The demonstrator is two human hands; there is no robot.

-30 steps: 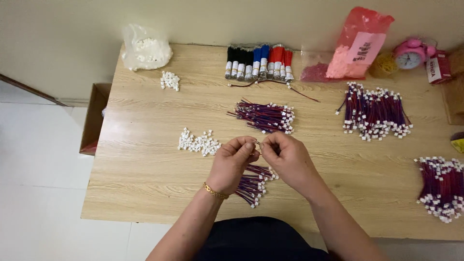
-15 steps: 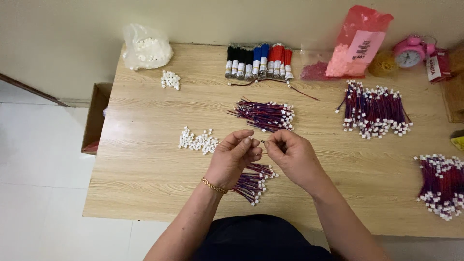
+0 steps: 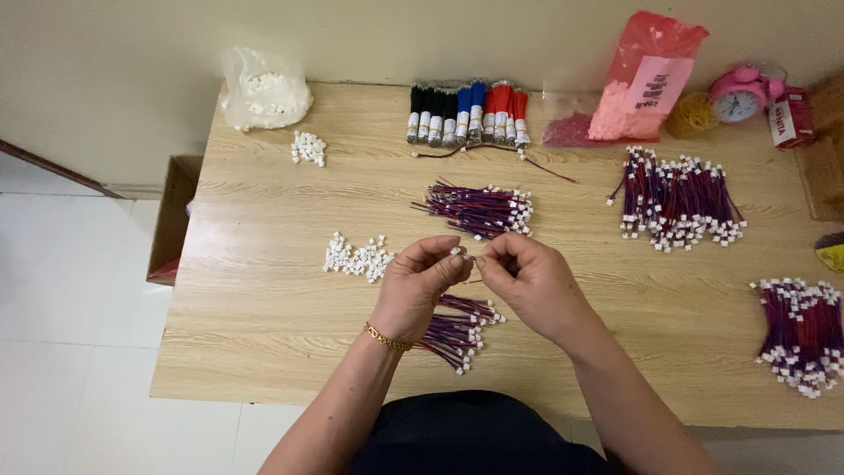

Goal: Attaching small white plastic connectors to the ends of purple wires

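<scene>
My left hand point(image 3: 413, 290) pinches a small white plastic connector point(image 3: 456, 252) between thumb and forefinger above the wooden table point(image 3: 264, 299). My right hand point(image 3: 532, 286) meets it fingertip to fingertip, pinching a thin wire end point(image 3: 475, 259) at the connector. A loose bundle of red and blue wires with white ends point(image 3: 457, 327) lies under both hands. A small heap of white connectors point(image 3: 356, 257) sits just left of my left hand. Another wire bundle point(image 3: 482, 209) lies just beyond my hands.
Larger finished wire piles lie at the right point(image 3: 677, 202) and far right point(image 3: 804, 330). Black, blue and red wire bunches point(image 3: 466, 113), a white bag of connectors point(image 3: 264, 95), a pink bag point(image 3: 642, 79) and a pink alarm clock point(image 3: 737, 95) line the back edge. A cardboard box point(image 3: 171, 220) stands left.
My hands stay together at the same spot; the fingers have shifted slightly as they work the connector and wire end. Nothing on the table has moved.
</scene>
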